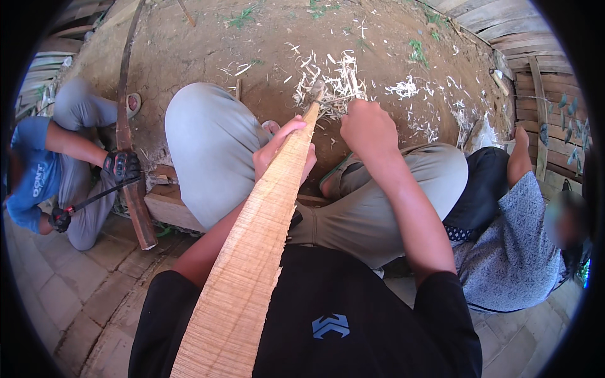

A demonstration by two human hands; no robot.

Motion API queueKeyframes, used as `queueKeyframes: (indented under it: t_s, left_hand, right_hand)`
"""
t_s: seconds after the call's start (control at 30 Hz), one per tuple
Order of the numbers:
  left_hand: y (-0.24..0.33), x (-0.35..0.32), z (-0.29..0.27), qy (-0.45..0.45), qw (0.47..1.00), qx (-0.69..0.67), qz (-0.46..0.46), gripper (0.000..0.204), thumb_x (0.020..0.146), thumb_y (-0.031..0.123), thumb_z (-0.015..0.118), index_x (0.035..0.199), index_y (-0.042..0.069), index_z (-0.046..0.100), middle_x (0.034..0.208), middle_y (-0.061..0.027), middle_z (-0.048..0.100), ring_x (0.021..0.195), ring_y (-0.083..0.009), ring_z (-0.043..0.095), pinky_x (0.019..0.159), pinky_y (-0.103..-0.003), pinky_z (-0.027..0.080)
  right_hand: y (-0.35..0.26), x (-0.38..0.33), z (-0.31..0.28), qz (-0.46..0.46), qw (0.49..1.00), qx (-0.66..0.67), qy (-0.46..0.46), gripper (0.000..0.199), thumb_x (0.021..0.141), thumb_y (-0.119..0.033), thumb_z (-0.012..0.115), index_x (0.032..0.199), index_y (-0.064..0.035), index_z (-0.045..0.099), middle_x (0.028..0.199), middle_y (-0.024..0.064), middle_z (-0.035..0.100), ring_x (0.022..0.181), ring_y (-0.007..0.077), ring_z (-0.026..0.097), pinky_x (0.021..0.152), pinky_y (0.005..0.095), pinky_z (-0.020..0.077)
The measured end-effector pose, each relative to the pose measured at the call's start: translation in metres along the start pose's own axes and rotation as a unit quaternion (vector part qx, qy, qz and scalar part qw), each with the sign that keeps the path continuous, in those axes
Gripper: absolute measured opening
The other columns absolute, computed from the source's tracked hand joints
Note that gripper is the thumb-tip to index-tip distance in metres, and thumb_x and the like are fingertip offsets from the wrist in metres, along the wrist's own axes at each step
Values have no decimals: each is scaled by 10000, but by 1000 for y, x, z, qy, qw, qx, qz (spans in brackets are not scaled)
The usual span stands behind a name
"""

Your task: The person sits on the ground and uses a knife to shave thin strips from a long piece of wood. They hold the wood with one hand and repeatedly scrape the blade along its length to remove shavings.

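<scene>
A long, pale wooden plank (246,252) slants from the lower edge, over my chest, up to a narrow tip between my knees. My left hand (271,154) is closed around its narrow part, thumb along the left edge and fingers curling out on the right. Just right of the tip, my right hand (372,129) is closed in a fist. From it a thin blade (340,99), which looks like a knife's, reaches left to the wood near the tip; the handle is hidden in the fist. A darker, rounded end (317,87) shows beyond the blade.
Curled wood shavings (346,72) litter the dirt floor (208,50). At left, a co-worker's gloved hand (121,165) rests at a long dark board (135,205); both gloved hands hold a long blade (104,194). Another person in a patterned garment (517,252) sits close on my right.
</scene>
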State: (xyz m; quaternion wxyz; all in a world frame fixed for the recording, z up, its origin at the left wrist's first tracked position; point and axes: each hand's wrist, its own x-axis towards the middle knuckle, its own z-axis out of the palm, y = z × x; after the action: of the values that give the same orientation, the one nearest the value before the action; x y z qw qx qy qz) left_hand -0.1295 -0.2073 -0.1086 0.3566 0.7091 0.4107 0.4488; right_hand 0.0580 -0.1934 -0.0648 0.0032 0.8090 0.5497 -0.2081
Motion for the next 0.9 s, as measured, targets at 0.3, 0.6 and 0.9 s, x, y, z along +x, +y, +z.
queueKeyframes:
  t_s: [0.3, 0.6, 0.9]
  left_hand:
    - [-1, 1, -2, -5, 1000, -9, 10, 535, 746, 8, 794, 1246, 64, 612, 1161, -163, 717, 831, -146, 730, 806, -259, 552]
    - [-1, 2, -2, 13, 1000, -5, -3, 508, 759, 21, 789, 1229, 83, 607, 1157, -167, 717, 830, -159, 737, 769, -267, 563]
    - [-3, 1, -2, 4, 1000, 3, 9, 503, 759, 30, 782, 1226, 91, 605, 1181, -177, 709, 854, -178, 747, 780, -266, 566]
  right_hand:
    - [10, 40, 62, 20, 999, -25, -2, 173, 912, -158, 590, 957, -33, 700, 993, 216, 719, 956, 374, 716, 827, 456, 583]
    - [27, 16, 10, 25, 993, 103, -55, 247, 906, -260, 669, 955, -22, 713, 921, 246, 710, 935, 414, 692, 841, 491, 555]
    - [22, -12, -22, -1, 996, 77, -44, 227, 907, -264, 666, 908, -40, 703, 875, 224, 710, 864, 417, 697, 791, 497, 558]
